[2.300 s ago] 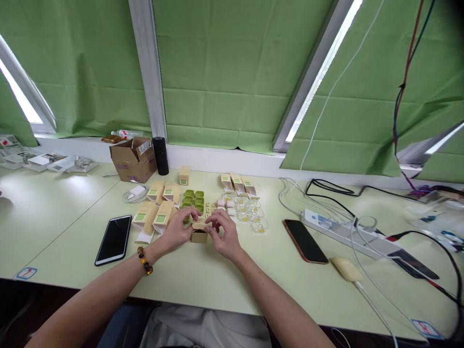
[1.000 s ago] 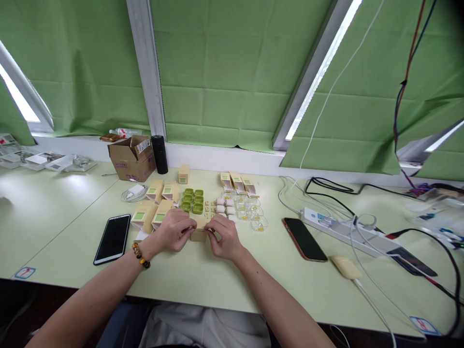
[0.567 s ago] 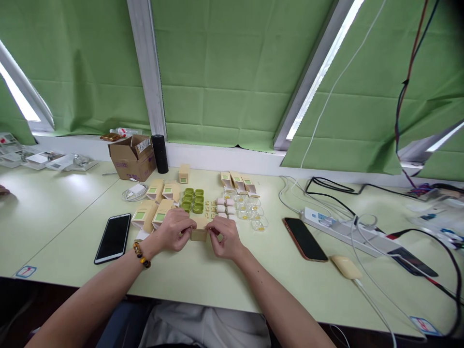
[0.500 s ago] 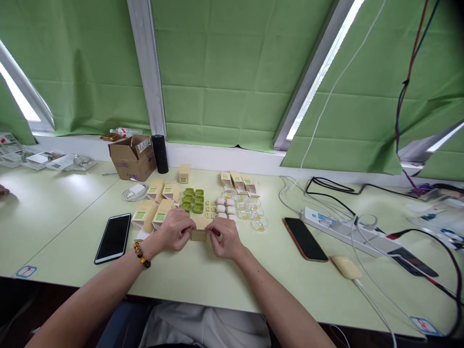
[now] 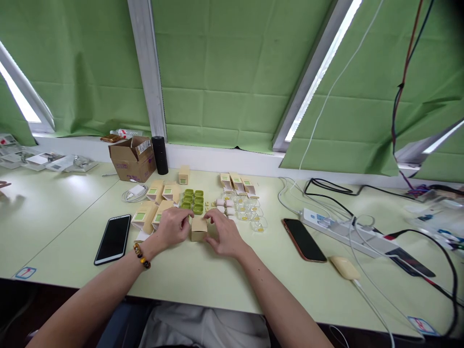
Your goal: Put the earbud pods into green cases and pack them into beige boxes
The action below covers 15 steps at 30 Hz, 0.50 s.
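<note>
A small tan cardboard box [image 5: 199, 229] stands closed on the table between my two hands. My left hand [image 5: 174, 226] is curled against its left side, with the index finger at the upper back corner. My right hand [image 5: 224, 234] has the box's right side between thumb and index finger. Just behind are green square cups [image 5: 198, 200], tiny yellow pieces [image 5: 207, 210], pale pink and white blocks [image 5: 229, 204] and clear plastic pieces [image 5: 258, 223]. To the left lie several tan boxes with green windows [image 5: 144, 216], partly hidden by my left hand.
Phones lie left [image 5: 113, 239] and right [image 5: 304, 240]. A power strip [image 5: 340, 229] with cables and a cream device [image 5: 344, 268] occupy the right side. Behind stand more tan boxes [image 5: 237, 183], a brown carton [image 5: 132, 158] and a black cylinder [image 5: 160, 155]. Another person's hand [image 5: 4, 184] shows far left.
The box's front face now shows taller and its top looks flat. My right fingers have spread from a pinch to around its side. The other person's hand shifted slightly.
</note>
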Each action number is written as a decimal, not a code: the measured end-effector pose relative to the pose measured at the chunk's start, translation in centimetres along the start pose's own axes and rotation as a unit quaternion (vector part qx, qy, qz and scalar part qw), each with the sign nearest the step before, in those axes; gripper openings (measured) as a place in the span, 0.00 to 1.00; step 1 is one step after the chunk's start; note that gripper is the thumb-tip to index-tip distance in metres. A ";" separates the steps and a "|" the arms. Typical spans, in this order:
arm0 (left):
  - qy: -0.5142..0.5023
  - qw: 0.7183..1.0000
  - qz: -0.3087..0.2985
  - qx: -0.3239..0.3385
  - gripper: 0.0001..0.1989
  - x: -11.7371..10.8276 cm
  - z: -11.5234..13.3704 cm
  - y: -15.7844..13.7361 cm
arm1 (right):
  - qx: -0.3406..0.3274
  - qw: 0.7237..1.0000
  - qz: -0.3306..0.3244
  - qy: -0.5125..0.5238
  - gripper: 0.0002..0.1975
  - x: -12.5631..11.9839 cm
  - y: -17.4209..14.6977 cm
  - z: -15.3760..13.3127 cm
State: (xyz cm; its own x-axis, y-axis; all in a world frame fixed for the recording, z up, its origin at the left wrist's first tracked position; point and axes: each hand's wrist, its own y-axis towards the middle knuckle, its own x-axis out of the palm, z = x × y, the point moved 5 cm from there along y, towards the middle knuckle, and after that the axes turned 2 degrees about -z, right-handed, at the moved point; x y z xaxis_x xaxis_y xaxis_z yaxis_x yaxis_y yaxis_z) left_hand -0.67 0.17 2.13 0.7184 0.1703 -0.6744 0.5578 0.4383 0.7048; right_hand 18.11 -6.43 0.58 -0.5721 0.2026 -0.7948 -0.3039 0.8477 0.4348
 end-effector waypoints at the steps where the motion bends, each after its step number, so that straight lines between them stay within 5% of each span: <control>1: 0.011 1.000 -0.008 -0.013 0.13 0.1 -0.1 0.0 | 0.009 1.000 -0.009 -0.006 0.29 0.1 0.0 0.1; 10: 0.015 0.997 -0.045 -0.059 0.11 0.7 -0.6 0.0 | 0.068 0.991 0.000 0.117 0.29 1.6 0.1 1.1; 15: -0.104 0.988 -0.012 -0.111 0.11 0.4 -1.0 0.1 | 0.090 0.915 0.075 0.387 0.26 1.2 0.5 1.7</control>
State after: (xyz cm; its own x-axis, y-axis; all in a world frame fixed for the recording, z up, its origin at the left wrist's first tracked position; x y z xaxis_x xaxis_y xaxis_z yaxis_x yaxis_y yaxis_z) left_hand -0.75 1.22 1.72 0.7888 -0.0176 -0.6144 0.4871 0.6276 0.6074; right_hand 18.53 -4.96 -0.89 -0.9861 -0.0262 -0.1639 -0.0880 0.9196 0.3828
